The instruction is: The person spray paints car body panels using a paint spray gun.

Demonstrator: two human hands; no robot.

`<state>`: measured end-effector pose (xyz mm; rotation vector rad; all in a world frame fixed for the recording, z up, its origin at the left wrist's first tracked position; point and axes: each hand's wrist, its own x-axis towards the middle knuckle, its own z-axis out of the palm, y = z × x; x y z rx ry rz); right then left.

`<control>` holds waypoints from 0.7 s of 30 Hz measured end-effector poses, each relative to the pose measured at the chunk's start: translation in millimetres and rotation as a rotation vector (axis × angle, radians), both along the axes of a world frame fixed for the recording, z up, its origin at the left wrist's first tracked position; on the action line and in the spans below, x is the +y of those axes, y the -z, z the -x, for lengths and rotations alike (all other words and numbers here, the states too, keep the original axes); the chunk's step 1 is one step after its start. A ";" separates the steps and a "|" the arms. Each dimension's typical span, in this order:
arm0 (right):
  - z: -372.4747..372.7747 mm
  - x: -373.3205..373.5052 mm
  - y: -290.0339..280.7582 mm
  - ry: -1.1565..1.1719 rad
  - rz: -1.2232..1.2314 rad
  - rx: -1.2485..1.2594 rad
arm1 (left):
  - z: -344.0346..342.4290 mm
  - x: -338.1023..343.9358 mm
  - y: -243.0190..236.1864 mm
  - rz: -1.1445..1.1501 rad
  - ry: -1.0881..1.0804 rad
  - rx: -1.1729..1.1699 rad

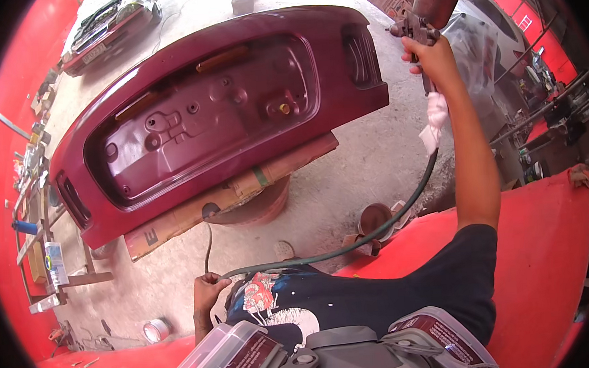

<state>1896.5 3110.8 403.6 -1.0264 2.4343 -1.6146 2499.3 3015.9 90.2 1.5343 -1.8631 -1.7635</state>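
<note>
My right hand [435, 57], raised at the upper right, is closed around the grip of a spray gun [437, 1] with a paint cup on top. White wrapping [434, 118] covers the hose joint below the grip. From there a dark air hose [352, 246] curves down and left to my left hand [209, 292], which pinches it low beside my body. Ahead of me lies a glossy maroon car trunk lid [204, 132], tilted, with a recessed middle. It rests over a cardboard sheet [234, 190] on a round reddish-brown support [262, 205]. The gun is apart from the lid's right end.
A metal shelf rack [45, 250] with supplies stands at the left. A tin [156, 330] and a brown bowl-like container [376, 218] sit on the concrete floor [348, 174]. A car [106, 30] is at the far left; plastic sheeting [472, 52] hangs at the right.
</note>
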 end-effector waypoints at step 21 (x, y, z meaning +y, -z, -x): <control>159.3 -45.3 10.3 0.150 -0.086 -0.046 | 57.3 -13.9 -42.4 0.183 0.049 0.066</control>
